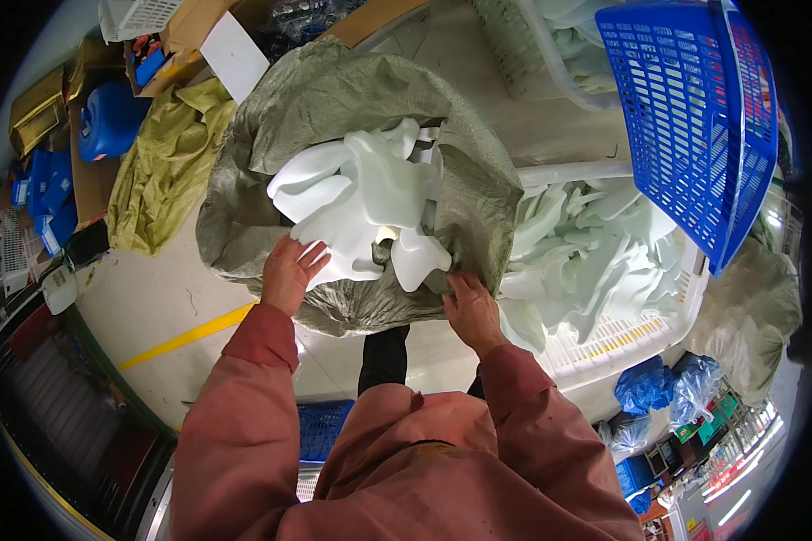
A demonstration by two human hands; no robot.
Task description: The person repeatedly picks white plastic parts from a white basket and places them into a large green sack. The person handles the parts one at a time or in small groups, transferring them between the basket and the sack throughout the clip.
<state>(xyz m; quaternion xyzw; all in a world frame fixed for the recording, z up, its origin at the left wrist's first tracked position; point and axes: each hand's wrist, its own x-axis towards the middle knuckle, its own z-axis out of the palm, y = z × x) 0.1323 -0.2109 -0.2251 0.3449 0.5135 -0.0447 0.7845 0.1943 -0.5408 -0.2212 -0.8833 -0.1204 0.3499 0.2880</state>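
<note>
In front of me stands a large grey-green woven sack (311, 99), its mouth wide and its rim folded outward. Smooth white curved plastic-looking pieces (370, 180) are heaped inside it; what they are, I cannot make out. My left hand (290, 273) lies at the near left rim, fingers apart, the tips touching the edge of a white piece. At the near right rim my right hand (472, 309) has its fingers bent over the sack's edge, gripping the cloth. The sack's depth is hidden under the pieces.
Right of the sack sits a white plastic crate (604, 347) full of similar pieces, with another crate (564, 68) behind. A blue basket (686, 117) stands tilted over it. On the left lie a yellow-green sack (167, 162), a blue jug (108, 122) and boxes.
</note>
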